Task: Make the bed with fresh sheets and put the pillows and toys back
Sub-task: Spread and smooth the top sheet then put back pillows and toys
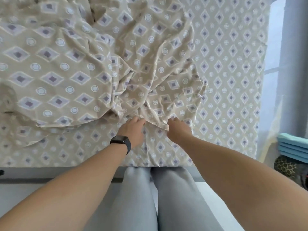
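Left hand (133,130) and right hand (178,130) — fingers curled, gripping the rumpled sheet (150,72) edge, near bed (233,80) side, black watch (120,141) on left wrist

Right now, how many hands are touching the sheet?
2. The left hand, with a watch on its wrist, and the right hand both reach the crumpled sheet near the bed's edge.
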`<state>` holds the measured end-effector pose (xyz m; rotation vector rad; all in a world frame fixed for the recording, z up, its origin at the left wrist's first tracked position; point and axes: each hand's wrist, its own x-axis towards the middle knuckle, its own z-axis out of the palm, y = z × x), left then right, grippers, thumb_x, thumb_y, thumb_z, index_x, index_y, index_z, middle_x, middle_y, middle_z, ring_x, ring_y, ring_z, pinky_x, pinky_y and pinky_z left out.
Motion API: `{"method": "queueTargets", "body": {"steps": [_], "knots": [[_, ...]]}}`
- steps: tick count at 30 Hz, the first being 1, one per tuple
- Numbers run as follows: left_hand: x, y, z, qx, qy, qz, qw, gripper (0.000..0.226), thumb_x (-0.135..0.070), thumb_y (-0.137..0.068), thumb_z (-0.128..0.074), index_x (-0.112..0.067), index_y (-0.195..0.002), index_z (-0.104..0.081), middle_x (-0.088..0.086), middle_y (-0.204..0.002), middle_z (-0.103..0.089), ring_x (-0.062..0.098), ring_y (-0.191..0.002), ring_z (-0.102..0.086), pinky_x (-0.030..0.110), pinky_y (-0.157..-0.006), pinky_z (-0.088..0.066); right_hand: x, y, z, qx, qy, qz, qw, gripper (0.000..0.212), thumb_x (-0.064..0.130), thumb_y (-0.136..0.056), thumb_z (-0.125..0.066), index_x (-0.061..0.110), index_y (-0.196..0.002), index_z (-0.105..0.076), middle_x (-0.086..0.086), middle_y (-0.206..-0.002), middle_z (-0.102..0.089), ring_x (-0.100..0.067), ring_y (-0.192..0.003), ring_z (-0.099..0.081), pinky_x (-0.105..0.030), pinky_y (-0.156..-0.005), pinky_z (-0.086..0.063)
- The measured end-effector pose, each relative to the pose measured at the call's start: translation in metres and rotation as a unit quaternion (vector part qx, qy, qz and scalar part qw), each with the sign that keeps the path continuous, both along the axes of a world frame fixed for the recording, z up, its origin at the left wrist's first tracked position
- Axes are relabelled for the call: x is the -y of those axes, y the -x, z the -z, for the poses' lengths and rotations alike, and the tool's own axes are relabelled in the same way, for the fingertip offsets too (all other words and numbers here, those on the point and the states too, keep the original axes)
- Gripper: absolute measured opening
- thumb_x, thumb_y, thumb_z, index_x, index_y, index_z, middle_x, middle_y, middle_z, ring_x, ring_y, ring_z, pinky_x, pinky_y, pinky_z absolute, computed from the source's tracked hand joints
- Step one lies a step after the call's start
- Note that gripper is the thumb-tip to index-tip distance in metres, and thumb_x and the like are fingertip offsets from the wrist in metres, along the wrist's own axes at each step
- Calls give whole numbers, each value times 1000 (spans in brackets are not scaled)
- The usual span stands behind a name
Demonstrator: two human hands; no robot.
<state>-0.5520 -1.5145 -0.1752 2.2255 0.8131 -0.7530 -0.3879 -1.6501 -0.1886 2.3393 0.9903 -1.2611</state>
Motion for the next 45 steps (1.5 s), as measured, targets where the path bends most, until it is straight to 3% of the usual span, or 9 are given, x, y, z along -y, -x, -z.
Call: {"method": "queueTargets", "body": {"steps": [5, 13, 16, 20, 25, 31, 36, 40, 45], "knots": [[4, -4, 58, 0, -48, 48, 998, 45, -18, -84, -65, -22, -126, -49, 3, -131, -44, 29, -118, -45, 42, -87, -50, 16, -11, 43, 63, 52, -74, 994, 61, 26, -86, -70, 24, -137, -36, -5, -130, -42, -35, -122, -47, -47, -101, -46], [11, -38, 82, 17, -167, 103, 980, 35, -15, -85, -63, -26, -117, -56, 1, -117, -57, 27, -107, -51, 39, -84, -40, 0, -61, 30, -27, -12, 7, 1000, 36, 1, -91, -38, 19, -110, -62, -8, -96, -62, -34, -89, -64, -39, -71, -55], [10, -67, 39, 14, -74, 64, 995, 20, -9, -93, -50, -21, -109, -50, 1, -98, -66, 29, -93, -59, 40, -83, -44, 4, -87, -22, -2, -33, -94, 995, 22, 32, -98, -39, 21, -96, -58, -1, -82, -58, -30, -77, -60, -38, -67, -49], [11, -91, -46, 27, 29, 30, 999, 21, -37, -106, -40, -18, -98, -45, 0, -65, -51, 20, -55, -48, 35, -51, -35, 16, -136, -109, 24, -46, -283, 958, 32, 61, -91, -37, 33, -98, -52, 9, -76, -58, -22, -72, -61, -35, -68, -43], [57, -132, -159, 49, 58, -4, 997, 53, -77, -89, -44, -25, -84, -44, -1, -70, -55, 20, -56, -50, 32, -53, -32, 54, -209, -194, 121, -72, -287, 947, 26, 18, -97, -39, 22, -104, -63, 3, -80, -57, -25, -81, -67, -34, -72, -50], [190, -210, -263, 54, -35, -113, 992, 43, -36, -100, -54, -21, -140, -50, 5, -119, -66, 26, -97, -66, 29, -66, -46, 139, -324, -322, 214, -188, -305, 909, 32, 9, -93, -41, 23, -112, -62, -2, -96, -67, -29, -92, -69, -34, -69, -42], [281, -282, -327, 139, -57, -191, 970, 11, -25, -96, -53, -18, -103, -59, 8, -97, -67, 30, -86, -64, 33, -63, -42, 196, -398, -414, 296, -256, -310, 866, 28, 11, -94, -43, 22, -113, -61, -2, -107, -70, -28, -101, -69, -34, -77, -47], [326, -322, -368, 190, -66, -218, 955, 23, -28, -94, -57, -5, -94, -57, 3, -77, -56, 21, -66, -55, 30, -54, -34, 245, -421, -450, 318, -336, -189, 866, 11, 11, -92, -44, 21, -94, -48, -5, -98, -68, -31, -94, -66, -34, -68, -33], [362, -315, -354, 160, -47, -219, 961, 42, -40, -91, -55, -21, -127, -62, -3, -65, -58, 17, -54, -54, 29, -52, -37, 301, -421, -449, 315, -366, -241, 842, 16, 7, -88, -46, 21, -95, -48, -2, -94, -68, -29, -93, -66, -33, -64, -33]]}}
